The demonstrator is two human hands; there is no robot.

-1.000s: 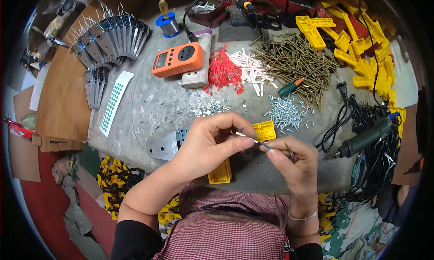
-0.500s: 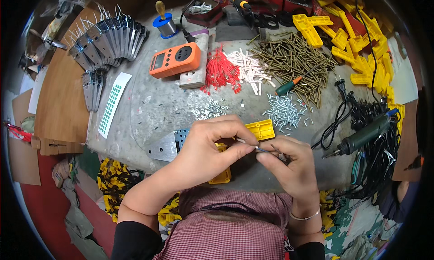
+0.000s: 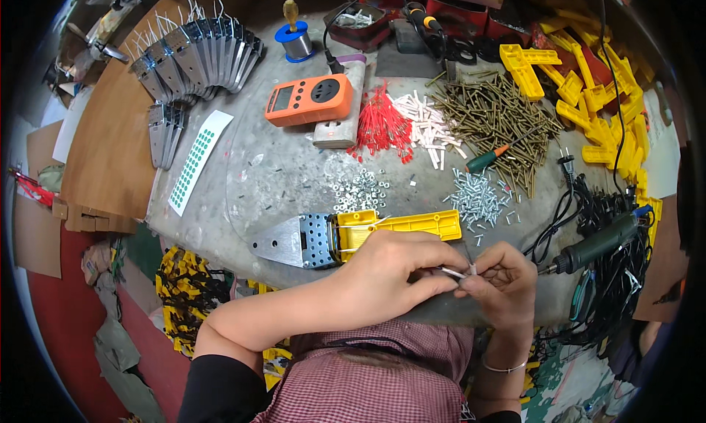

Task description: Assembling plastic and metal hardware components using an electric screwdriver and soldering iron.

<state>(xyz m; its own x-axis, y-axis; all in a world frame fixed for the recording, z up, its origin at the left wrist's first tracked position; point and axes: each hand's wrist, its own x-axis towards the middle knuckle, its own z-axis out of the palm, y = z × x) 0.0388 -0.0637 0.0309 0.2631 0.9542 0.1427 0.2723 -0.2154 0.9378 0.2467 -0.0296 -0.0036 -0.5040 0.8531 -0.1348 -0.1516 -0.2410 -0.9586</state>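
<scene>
My left hand (image 3: 393, 279) is closed, its thumb and fingers pinching a thin white sleeve (image 3: 452, 273). Against it, my right hand (image 3: 504, 287) is also closed, with a small pale thin piece (image 3: 473, 269) between its fingertips; I cannot tell if that is a wire or another sleeve. Just beyond my left hand lies a half-built tool with a pointed metal plate (image 3: 283, 241), a blue-grey perforated part (image 3: 318, 241) and an open yellow plastic handle shell (image 3: 423, 224). A white wire shows inside the shell; my left hand covers part of its near side.
Nuts (image 3: 360, 190), screws (image 3: 478, 197), red parts (image 3: 382, 125), white sleeves (image 3: 423, 121) and long brass-coloured screws (image 3: 496, 118) lie in piles. An orange meter (image 3: 309, 99) stands behind. At right are a green electric screwdriver (image 3: 599, 243), black cords (image 3: 614, 290) and yellow shells (image 3: 603, 121).
Both hands have moved right and toward me, off the tool, still pinching thin pieces. More of the yellow shell and perforated part now shows. The whole view has shifted slightly.
</scene>
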